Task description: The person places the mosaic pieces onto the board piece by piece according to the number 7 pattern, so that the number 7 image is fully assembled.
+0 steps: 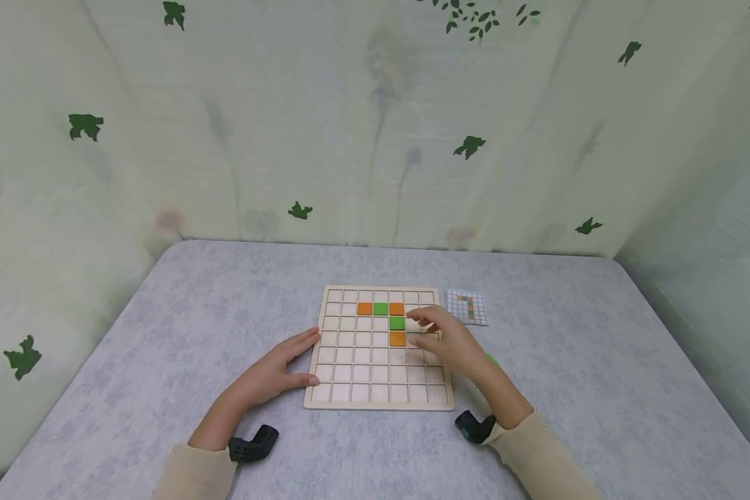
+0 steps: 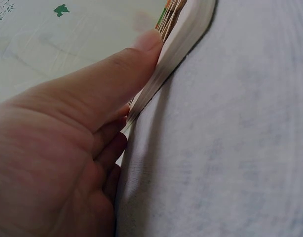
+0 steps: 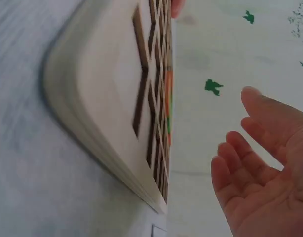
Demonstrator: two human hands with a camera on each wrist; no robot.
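A light wooden grid board [image 1: 361, 375] lies flat on the table, with orange and green square tiles in several of its cells. Three tiles form a row, ending in an orange tile [image 1: 396, 309]; below that come a green tile [image 1: 396, 323] and another orange tile [image 1: 397, 339]. My left hand [image 1: 281, 366] rests against the board's left edge, thumb and fingers spread along it. Over the board's right side hovers my right hand [image 1: 446, 339], fingers loosely bent and holding nothing; the right wrist view shows a gap between thumb and fingers [image 3: 240, 163].
A small pattern card [image 1: 467, 307] with a coloured grid lies right of the board's far corner. Something green [image 1: 492, 360] peeks out behind the right wrist. Black wrist devices [image 1: 254, 444] sit on both wrists. A leaf-printed curtain [image 1: 350, 125] hangs behind the grey table [image 1: 225, 305].
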